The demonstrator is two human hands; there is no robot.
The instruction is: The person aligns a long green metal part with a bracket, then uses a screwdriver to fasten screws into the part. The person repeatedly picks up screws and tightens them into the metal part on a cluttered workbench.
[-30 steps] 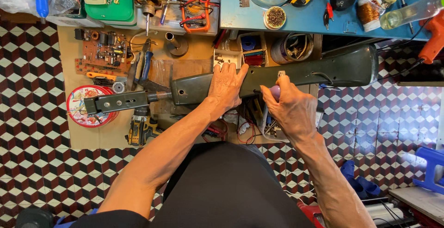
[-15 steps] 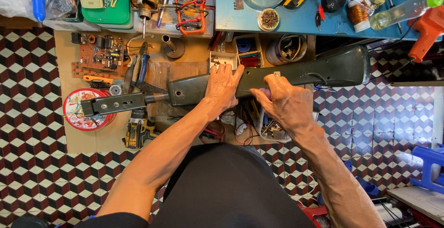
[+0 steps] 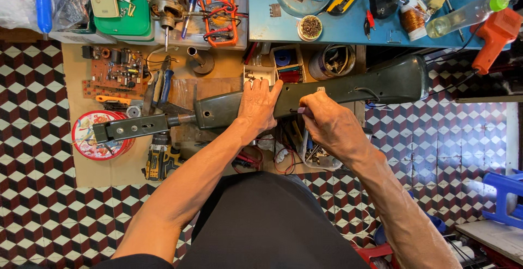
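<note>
Left of both hands, the metal bar point(image 3: 133, 128) juts from the long dark-green tool body point(image 3: 348, 86). The left hand point(image 3: 257, 105) lies flat, pressing its middle. Just right, the right hand point(image 3: 332, 127) pinches a small tool against the casing; steady pressure seems wise.

The left hand point(image 3: 260, 105) lies over the middle of the long dark green tool point(image 3: 348, 86), hiding that stretch of its body. The right hand point(image 3: 332, 126) closes round something small — only a purplish tip shows, too little to tell what it is. The bits in the open box point(image 3: 256, 74) behind the left hand's fingers are too small to make out. The red stool point(image 3: 381, 252) and blue stool point(image 3: 504, 198) are cut off — one by the bottom edge, one by the right.
</note>
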